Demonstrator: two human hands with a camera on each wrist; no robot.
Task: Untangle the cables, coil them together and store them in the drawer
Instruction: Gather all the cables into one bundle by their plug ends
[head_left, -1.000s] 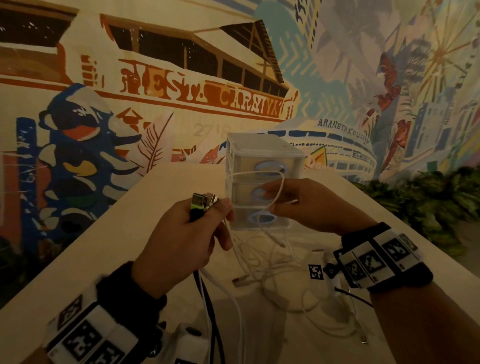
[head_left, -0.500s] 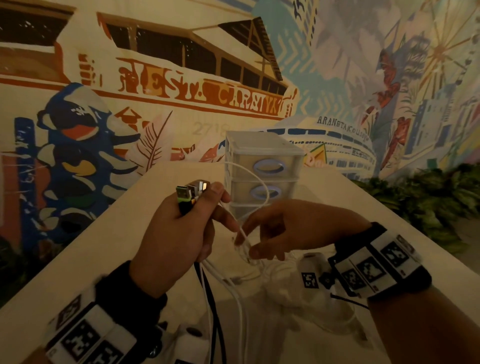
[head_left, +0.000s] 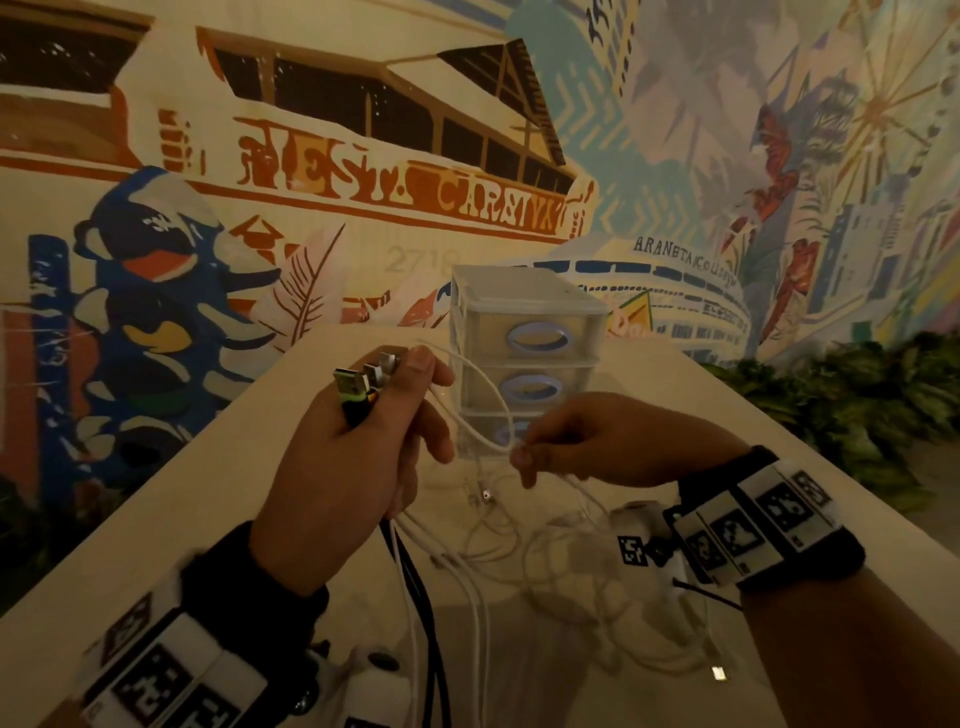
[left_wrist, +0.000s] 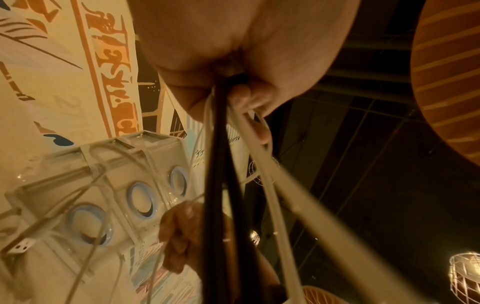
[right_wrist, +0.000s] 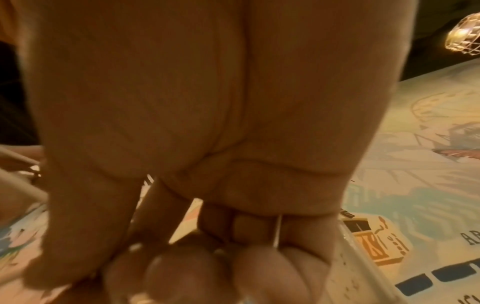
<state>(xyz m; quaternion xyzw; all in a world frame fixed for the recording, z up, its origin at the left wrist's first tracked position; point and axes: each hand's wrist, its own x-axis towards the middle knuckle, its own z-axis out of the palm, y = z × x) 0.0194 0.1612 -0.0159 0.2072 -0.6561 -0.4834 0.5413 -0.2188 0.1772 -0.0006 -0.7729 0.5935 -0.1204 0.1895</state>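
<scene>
Since a second ago, my right hand (head_left: 597, 441) has come down from in front of the drawer handles and now pinches a thin white cable (head_left: 488, 410) between thumb and forefinger, low in front of the bottom drawer; half a second ago it sat lower still, nearer the table. My left hand (head_left: 353, 457) has barely shifted.

That left hand is curled tight round a bundle of cables, with their USB plugs (head_left: 363, 382) sticking up out of the fist toward 11 o'clock, one with a green-yellow body. From under the fist a black cable (head_left: 421, 597) and several white ones hang toward 6 o'clock; the left wrist view shows the same black cable (left_wrist: 221, 185) and pale leads running out past the curled fingers (left_wrist: 249, 98).

The thin white cable arcs from the left thumb over to the right fingertips, crossing in front of the clear three-drawer unit (head_left: 524, 306), which stands at 12 o'clock from my hands, all drawers closed. Loose white loops (head_left: 571, 571) lie tangled on the cream table (head_left: 156, 519) below and between the hands, reaching toward 5 o'clock, where a small plug (head_left: 719, 673) lies. In the right wrist view a sliver of white cable (right_wrist: 277, 230) shows between the curled fingers.
</scene>
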